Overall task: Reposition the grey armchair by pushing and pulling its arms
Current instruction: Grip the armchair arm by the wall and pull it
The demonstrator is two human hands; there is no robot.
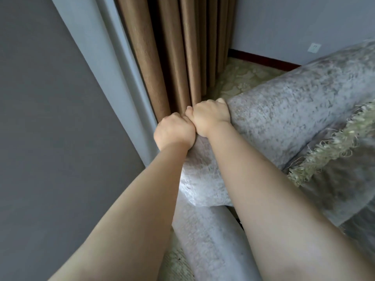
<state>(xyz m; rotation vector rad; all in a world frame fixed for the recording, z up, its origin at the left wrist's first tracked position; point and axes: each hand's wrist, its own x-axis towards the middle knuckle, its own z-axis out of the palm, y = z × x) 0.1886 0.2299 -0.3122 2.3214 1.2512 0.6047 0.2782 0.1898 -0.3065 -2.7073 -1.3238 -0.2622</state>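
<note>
Against the corner of the room, one grey armchair (284, 110) occupies the right half of the head view, its padded arm running from the lower centre up to the curtain. Two bare hands grip the far end of that arm. The left hand (174, 133) is curled into a closed fist over the arm's outer edge; the right hand (210, 116) is curled over the rounded end just beside it, and the two hands touch at the knuckles. The fingertips of both hands wrap out of sight behind the upholstery. Both forearms extend from the bottom edge of the frame and hide part of the arm beneath them.

One brown curtain (176, 55) hangs in vertical pleats directly behind the hands. One fringed throw (332, 145), pale green with loose threads, lies on the seat at right, cut off by the frame edge. One white wall socket (314, 47) sits on the far wall, its detail too small to read.

Upholstery is a mottled grey velvet-like fabric over rounded, cylindrical padding. Patterned pale green carpet (241, 78) covers the floor, bordered by a dark red skirting board (261, 58). A grey wall panel (50, 128) fills the left side.
</note>
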